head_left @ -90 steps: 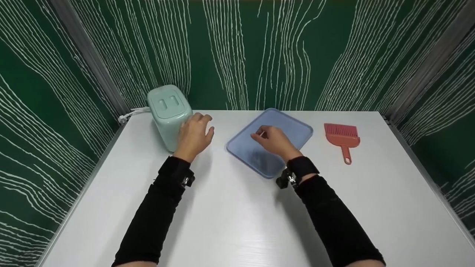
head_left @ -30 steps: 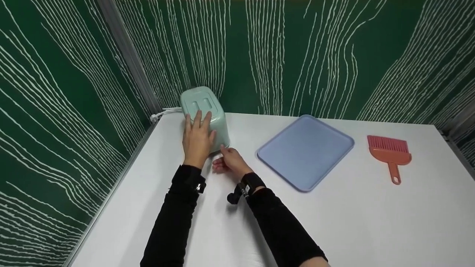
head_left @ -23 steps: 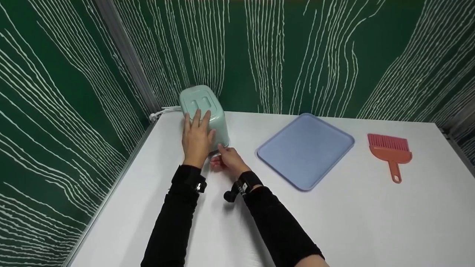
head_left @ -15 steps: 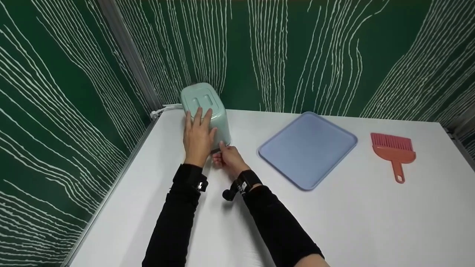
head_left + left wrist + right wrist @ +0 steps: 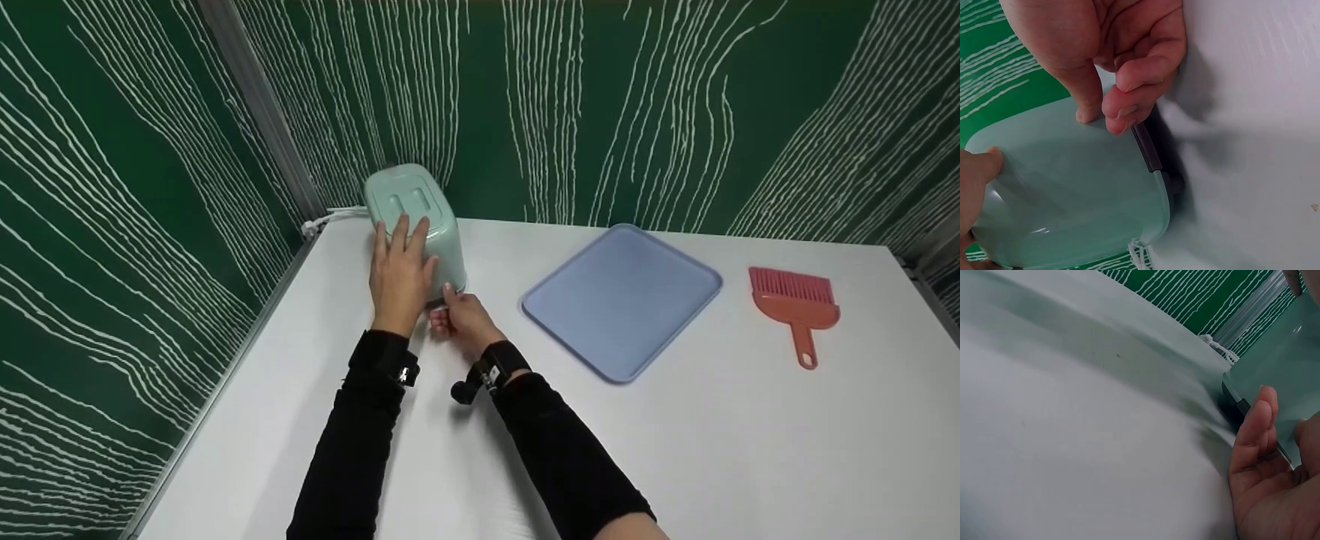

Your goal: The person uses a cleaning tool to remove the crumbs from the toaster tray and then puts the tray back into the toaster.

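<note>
A mint-green, box-shaped appliance (image 5: 449, 253) with rounded corners stands at the back left of the table. Two shallow recesses mark its top. Spread across the top's front edge, the fingers of my left hand (image 5: 398, 289) lie nearly straight. At the lower front edge my right hand (image 5: 465, 321) pinches, its thumb on the green wall and its curled fingers by a dark tab (image 5: 1147, 147), as the left wrist view shows. A dark gap and what looks like a foot show beneath that edge. The appliance's far side is hidden.
A blue tray (image 5: 622, 304) lies to the right of the appliance. Farther right is a red brush (image 5: 796, 307) with its handle toward me. A white cord (image 5: 330, 218) lies behind the appliance. Green walls with white lines enclose the white table (image 5: 675, 450).
My right hand has come left from above the tray to the appliance's lower edge. My left hand has moved from its side onto its top. Lately the right thumb has risen slightly.
</note>
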Available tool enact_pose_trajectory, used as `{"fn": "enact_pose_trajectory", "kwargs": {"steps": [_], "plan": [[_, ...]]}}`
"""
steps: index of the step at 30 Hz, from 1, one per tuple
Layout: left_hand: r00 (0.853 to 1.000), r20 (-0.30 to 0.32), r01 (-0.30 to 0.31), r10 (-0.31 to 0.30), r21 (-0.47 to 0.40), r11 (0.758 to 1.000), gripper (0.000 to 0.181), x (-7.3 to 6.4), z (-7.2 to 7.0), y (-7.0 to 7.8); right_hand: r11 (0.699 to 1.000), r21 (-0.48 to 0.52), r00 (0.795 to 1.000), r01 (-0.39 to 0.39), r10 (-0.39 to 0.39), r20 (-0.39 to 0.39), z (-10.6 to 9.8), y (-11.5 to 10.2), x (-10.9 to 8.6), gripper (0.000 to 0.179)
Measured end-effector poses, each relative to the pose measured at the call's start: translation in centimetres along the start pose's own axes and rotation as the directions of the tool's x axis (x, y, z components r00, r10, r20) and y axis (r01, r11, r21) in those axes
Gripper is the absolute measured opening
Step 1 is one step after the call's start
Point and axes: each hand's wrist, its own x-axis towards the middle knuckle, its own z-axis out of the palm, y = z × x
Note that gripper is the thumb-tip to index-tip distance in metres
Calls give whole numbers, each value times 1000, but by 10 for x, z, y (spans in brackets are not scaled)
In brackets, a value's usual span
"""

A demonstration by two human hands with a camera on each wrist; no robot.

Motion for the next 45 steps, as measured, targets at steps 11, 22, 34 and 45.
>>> {"fn": "enact_pose_trajectory", "kwargs": {"steps": [11,22,34,45], "plan": [[999,-29,-28,28,1,1000,61,-2,0,-1,999,-29,1000,18,-19,-21,-1,3,0,51],[999,-31,-10,10,-7,1000,61,-3,-1,1,991,-124,998,53,-56,-13,-4,3,1,57],[1000,-11,-1,1,-15,1000,61,-3,-3,0,993,-115,998,31,-37,-44,-3,2,-3,52],[1000,2,20,-20,-37,999,62,-4,-2,3,990,-121,995,70,-78,-64,-3,3,-11,59]]}}
